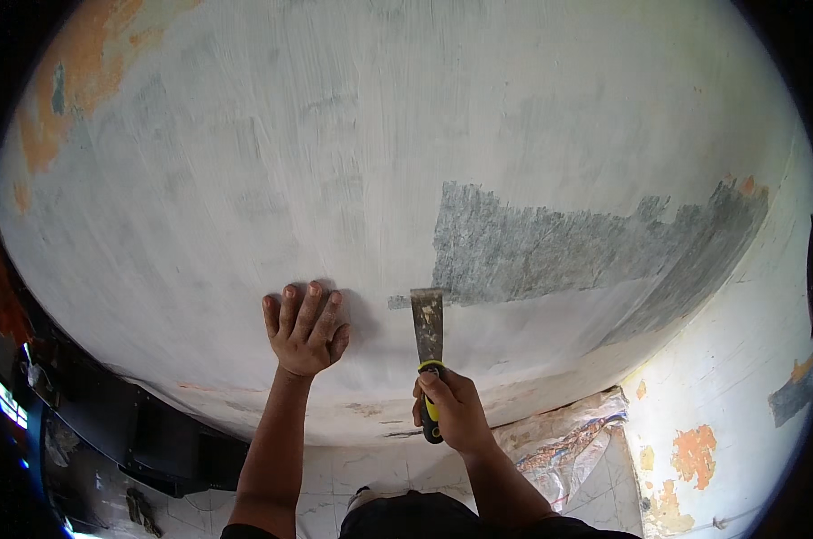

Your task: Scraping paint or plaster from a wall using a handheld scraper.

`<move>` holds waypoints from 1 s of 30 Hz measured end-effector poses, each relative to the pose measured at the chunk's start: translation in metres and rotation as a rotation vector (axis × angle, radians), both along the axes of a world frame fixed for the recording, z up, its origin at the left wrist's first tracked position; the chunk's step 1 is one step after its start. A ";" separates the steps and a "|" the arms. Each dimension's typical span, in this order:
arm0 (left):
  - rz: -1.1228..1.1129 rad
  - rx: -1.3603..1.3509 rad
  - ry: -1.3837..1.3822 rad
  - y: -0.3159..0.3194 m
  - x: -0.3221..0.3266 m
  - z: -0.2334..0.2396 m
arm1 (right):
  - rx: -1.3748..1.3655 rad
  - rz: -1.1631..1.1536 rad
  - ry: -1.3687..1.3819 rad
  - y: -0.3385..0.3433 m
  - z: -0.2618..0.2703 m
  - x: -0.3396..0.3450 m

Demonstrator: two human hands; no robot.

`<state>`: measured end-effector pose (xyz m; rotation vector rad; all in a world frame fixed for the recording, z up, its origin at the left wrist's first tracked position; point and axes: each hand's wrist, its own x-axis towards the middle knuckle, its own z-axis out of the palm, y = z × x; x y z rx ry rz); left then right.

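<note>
My right hand (455, 407) grips the black and yellow handle of a putty knife (428, 330), its blade pointing up the wall. The blade is stained, and its edge meets the wall at the lower left of a scraped grey patch (541, 249). A small grey strip (399, 302) shows just left of the blade's tip. Left of the knife, my left hand (306, 333) rests against the whitish painted wall (298, 168) with its fingers spread, holding nothing.
Orange bare spots (96, 74) mark the wall's upper left. A crumpled plastic sheet (568, 451) lies on the tiled floor by the right corner. The adjoining right wall (723, 377) has peeling patches. Black furniture (167, 438) stands at lower left, near a dark object (142, 512) on the floor.
</note>
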<state>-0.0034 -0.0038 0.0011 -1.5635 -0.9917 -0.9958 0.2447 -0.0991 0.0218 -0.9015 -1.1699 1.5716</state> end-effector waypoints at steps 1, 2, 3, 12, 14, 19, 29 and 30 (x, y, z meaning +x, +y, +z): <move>-0.022 -0.002 -0.005 0.003 0.004 -0.001 | -0.034 -0.024 0.006 -0.002 -0.009 0.003; -0.044 -0.005 -0.009 0.006 0.007 -0.002 | -0.077 -0.068 0.011 -0.003 -0.019 0.004; -0.040 -0.007 -0.010 0.005 0.007 -0.002 | -0.079 -0.064 0.010 -0.003 -0.017 0.005; -0.032 -0.013 -0.014 0.005 0.006 0.000 | -0.085 -0.064 -0.047 -0.003 -0.013 0.007; -0.007 -0.015 -0.006 0.003 0.006 0.001 | -0.043 -0.008 -0.026 0.002 -0.003 0.006; -0.013 -0.010 -0.009 0.004 0.004 -0.001 | -0.031 0.002 -0.023 -0.001 -0.006 0.001; -0.019 -0.021 -0.014 0.004 0.005 -0.001 | -0.050 -0.019 -0.039 -0.004 -0.013 0.009; -0.019 -0.018 -0.013 0.004 0.006 -0.001 | -0.047 -0.020 -0.038 -0.003 -0.012 0.011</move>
